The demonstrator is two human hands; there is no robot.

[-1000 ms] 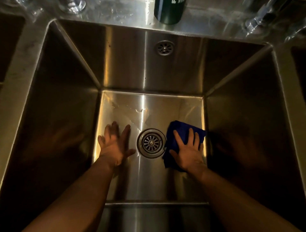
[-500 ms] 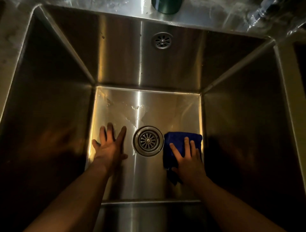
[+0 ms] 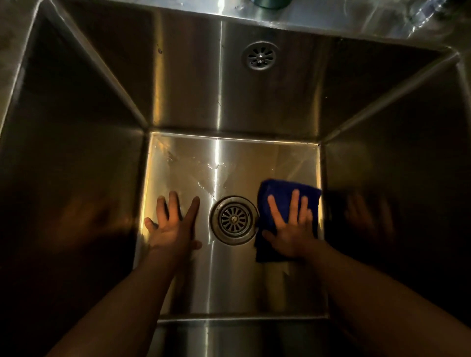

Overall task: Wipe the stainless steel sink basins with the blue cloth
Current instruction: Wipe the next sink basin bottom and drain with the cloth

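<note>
Stroke reverses: right hand [image 3: 290, 229], fingers straight, presses blue cloth [image 3: 280, 193] onto sink basin floor [image 3: 229, 280], pushing it forward again; drain strainer [image 3: 233, 220] just left of it. Left hand [image 3: 173, 226] stays flat, empty. Wet streaks [image 3: 204, 175] ahead of it unwiped.

Cloth [image 3: 285, 196] right of drain [image 3: 233, 220], under right hand [image 3: 293, 229].

A dark green container [image 3: 270, 3] shows at the top edge, a blurred shiny object [image 3: 429, 12] well to its right.
</note>
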